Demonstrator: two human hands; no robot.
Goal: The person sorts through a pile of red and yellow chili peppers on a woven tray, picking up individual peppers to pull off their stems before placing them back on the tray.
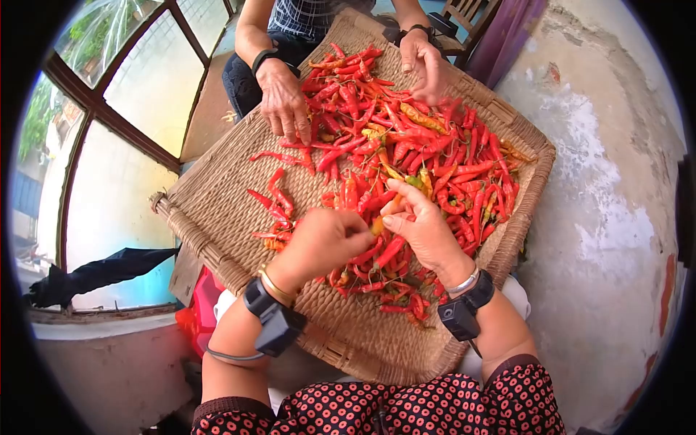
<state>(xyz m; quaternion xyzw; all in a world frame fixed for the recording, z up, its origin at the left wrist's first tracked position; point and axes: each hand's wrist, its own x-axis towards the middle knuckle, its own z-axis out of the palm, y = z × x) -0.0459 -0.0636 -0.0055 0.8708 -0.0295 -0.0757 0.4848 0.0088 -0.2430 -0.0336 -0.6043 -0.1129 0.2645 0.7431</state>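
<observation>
Red chili peppers [406, 138] lie heaped on a woven tray [225, 174], with some yellow and orange ones among them. My left hand [326, 243] is over the near part of the heap, its fingers curled together; what they hold, if anything, is hidden. Close beside it on the right, my right hand [419, 223] pinches an orange-yellow pepper [388, 214] between thumb and fingers. A few loose red peppers [270, 203] lie to the left of my hands.
Across the tray a person's hand [285, 101] touches peppers on the left, and their other hand [424, 65], blurred, hovers at the right. Windows [145, 87] stand at the left, a wall [580, 181] at the right. A dark umbrella [109, 275] is at lower left.
</observation>
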